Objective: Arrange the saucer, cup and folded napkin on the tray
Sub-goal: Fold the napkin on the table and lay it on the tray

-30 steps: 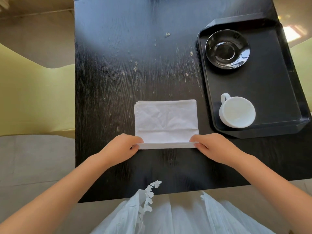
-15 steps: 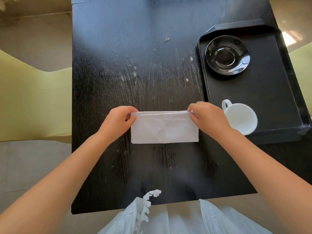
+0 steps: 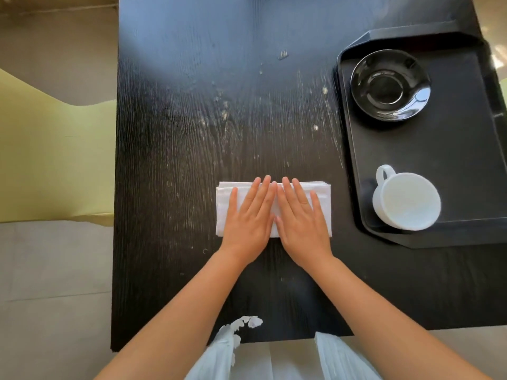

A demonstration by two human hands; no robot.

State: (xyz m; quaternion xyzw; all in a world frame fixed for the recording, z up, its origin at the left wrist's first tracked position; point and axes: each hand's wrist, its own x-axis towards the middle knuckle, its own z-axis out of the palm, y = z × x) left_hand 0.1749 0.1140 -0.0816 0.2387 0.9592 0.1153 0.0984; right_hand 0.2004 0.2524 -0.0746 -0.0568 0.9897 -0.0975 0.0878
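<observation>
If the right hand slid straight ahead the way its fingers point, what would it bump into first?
Probably nothing: past the napkin under the right hand lies only bare table. The tray sits off to its right.

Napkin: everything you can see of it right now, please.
The white napkin looks like soft paper or thin cloth, folded into a flat horizontal rectangle with layered edges showing along its far side. It lies on the black wooden table, left of the black tray, not touching it. The left hand and right hand press flat on it, fingers spread, thumbs nearly meeting.
</observation>
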